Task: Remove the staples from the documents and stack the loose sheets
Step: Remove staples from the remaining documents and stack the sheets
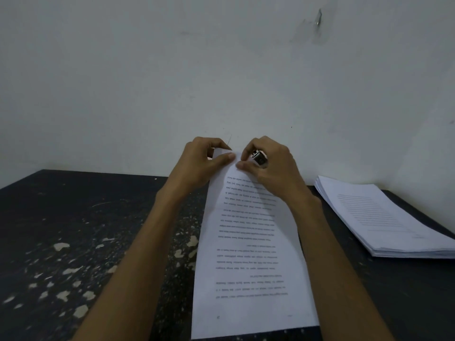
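Note:
A printed document (248,254) lies lengthwise on the dark table, its text upside down to me, its far end lifted near the wall. My left hand (202,163) pinches the far left corner of the document between thumb and fingers. My right hand (268,163) grips a small metal staple remover (258,157) and holds it against the far edge of the paper, next to my left thumb. The staple itself is hidden by my fingers.
A thick stack of printed sheets (384,217) lies at the right side of the table by the wall. The black table (73,230) has chipped, worn patches on its left half. A white wall rises just behind the hands.

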